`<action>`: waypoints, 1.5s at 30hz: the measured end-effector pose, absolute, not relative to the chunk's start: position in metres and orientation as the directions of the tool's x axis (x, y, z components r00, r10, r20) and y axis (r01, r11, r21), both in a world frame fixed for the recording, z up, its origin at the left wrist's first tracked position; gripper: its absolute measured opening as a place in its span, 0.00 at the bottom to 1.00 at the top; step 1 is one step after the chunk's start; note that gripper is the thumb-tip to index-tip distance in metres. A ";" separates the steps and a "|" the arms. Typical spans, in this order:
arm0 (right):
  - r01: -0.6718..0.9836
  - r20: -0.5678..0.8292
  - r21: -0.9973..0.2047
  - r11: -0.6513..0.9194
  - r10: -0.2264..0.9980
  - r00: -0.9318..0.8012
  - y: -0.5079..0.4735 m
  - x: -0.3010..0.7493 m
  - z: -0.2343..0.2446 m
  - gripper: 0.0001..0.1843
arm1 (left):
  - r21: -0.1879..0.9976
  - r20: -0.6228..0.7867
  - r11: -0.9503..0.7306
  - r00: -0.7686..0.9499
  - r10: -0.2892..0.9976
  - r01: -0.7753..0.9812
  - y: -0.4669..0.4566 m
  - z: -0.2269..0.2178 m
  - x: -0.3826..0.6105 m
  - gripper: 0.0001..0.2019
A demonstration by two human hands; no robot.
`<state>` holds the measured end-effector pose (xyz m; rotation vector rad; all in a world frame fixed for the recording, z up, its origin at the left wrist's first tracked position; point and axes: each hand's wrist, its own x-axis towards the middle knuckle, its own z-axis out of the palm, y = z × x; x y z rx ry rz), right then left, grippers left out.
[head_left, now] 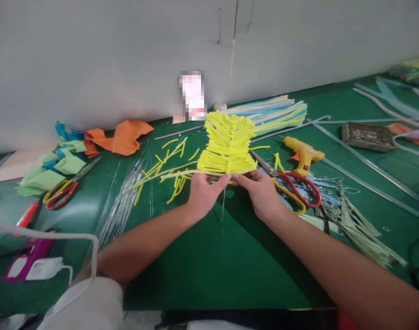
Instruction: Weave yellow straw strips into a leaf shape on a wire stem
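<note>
Between my two hands is a leaf-like piece made of yellow pipe cleaners [230, 137], held up over the green table. My left hand [206, 190] pinches its lower edge, thumb on the near side. At the other side my right hand [260, 190] grips the same edge, its thumb almost meeting the left one. A long yellow pipe cleaner [176, 174] sticks out to the left from the lower edge. Thin wire [223, 206] hangs below the thumbs. Red-and-yellow scissors [302, 190] lie just beyond my right hand. The fingers behind the piece are mostly hidden.
Cut yellow pieces [176, 188] and thin wires [127, 201] lie to the left, near a second pair of scissors [63, 192]. A yellow glue gun [303, 156] and small box [367, 136] are right. Pastel pipe cleaners [271, 114] and a phone [193, 96] are behind.
</note>
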<state>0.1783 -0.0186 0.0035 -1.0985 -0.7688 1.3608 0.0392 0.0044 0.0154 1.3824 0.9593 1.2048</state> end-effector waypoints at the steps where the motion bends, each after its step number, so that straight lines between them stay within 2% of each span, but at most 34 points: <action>1: -0.354 -0.150 -0.930 -0.100 0.982 0.116 -0.019 0.178 0.004 0.15 | 0.989 0.150 -0.145 0.189 0.970 -0.041 0.005 0.015 0.039 0.15; 5: -0.312 -0.118 -0.948 -0.063 0.980 0.160 -0.018 0.180 0.003 0.13 | 0.997 0.076 -0.071 0.198 0.977 -0.033 0.007 0.012 0.038 0.16; 11: -0.292 -0.138 -0.953 -0.076 0.970 0.200 -0.018 0.180 0.000 0.11 | 0.982 -0.005 0.041 0.191 0.982 -0.185 0.014 0.006 0.041 0.17; 16: -0.296 -0.159 -0.952 -0.083 0.957 0.243 -0.019 0.181 0.000 0.13 | 0.965 -0.004 0.054 0.191 0.982 -0.258 0.015 0.007 0.041 0.18; 21: -0.239 -0.139 -0.968 -0.078 0.958 0.251 -0.018 0.183 0.002 0.14 | 0.974 0.021 0.022 0.190 0.982 -0.226 0.015 0.007 0.039 0.16; 27: -0.300 -0.149 -0.951 -0.082 0.967 0.206 -0.018 0.183 0.003 0.14 | 0.991 0.044 -0.024 0.156 0.987 -0.131 0.014 0.004 0.037 0.16; 31: -0.339 -0.158 -0.937 -0.084 0.968 0.196 -0.017 0.183 0.000 0.13 | 0.988 0.038 -0.013 0.162 0.986 -0.155 0.014 0.004 0.038 0.16; 35: -0.307 -0.134 -0.950 -0.066 0.970 0.204 -0.018 0.183 -0.001 0.13 | 0.979 0.024 0.012 0.176 0.984 -0.203 0.014 0.004 0.038 0.16; 39: -0.267 -0.108 -0.962 -0.049 0.971 0.212 -0.017 0.183 0.000 0.13 | 0.983 -0.019 0.050 0.173 0.985 -0.176 0.015 0.006 0.039 0.14; 45: -0.285 -0.102 -0.958 -0.039 0.972 0.210 -0.018 0.182 0.004 0.10 | 0.968 -0.041 0.093 0.221 0.974 -0.235 0.017 0.006 0.041 0.16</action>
